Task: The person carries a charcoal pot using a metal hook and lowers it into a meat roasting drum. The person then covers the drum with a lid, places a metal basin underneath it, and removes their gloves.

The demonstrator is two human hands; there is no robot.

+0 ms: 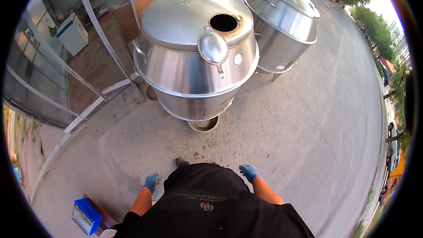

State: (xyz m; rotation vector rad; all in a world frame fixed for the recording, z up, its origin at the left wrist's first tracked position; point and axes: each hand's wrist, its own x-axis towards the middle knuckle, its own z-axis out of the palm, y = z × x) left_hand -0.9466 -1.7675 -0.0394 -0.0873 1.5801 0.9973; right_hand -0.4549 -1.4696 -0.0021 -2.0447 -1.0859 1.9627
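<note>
My left hand (pixel 151 183), in a blue glove, hangs at my left side over the pavement. Its fingers are loosely apart with nothing in them. On my other side, my right hand (pixel 249 172), gloved the same way, hangs with its fingers slightly bent and apart, holding nothing. Ahead of both hands, out of contact, stands a large stainless steel drum roasting oven (pixel 185 72). Its domed lid (pixel 172 15) is on, with a handle on top. A small round cover (pixel 213 46) is swung aside from a dark hole. A metal bowl (pixel 204 125) sits under the oven's front.
A second steel oven (pixel 282 22) stands behind at the right. Glass panels in a metal frame (pixel 99 26) line the left, with a white cabinet (pixel 72 34) inside. A blue box (pixel 88 216) lies at lower left. A road with trees and vehicles runs along the right.
</note>
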